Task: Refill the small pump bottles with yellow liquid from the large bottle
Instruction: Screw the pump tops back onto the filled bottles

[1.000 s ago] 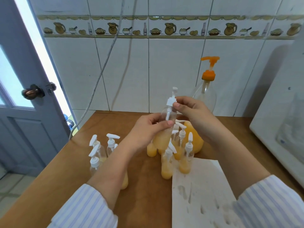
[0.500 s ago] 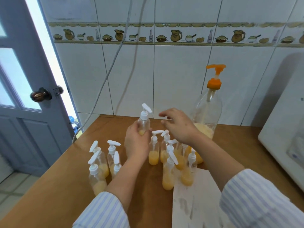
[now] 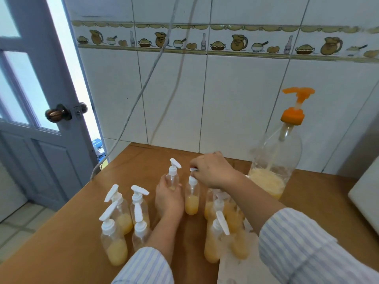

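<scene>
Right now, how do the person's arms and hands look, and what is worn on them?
Both arms wear long sleeves of white cloth with thin pale blue stripes: the left sleeve and the right sleeve. Both are pushed up, so the forearms are bare. The left hand and right hand show no gloves, rings or watch.

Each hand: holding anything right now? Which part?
Left hand grips a small pump bottle round its clear body, upright on the table. Right hand pinches the white pump head of the neighbouring bottle.

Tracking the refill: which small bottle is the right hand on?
The half-full small bottle right of the left hand; right hand fingers pinch its white pump.
</scene>
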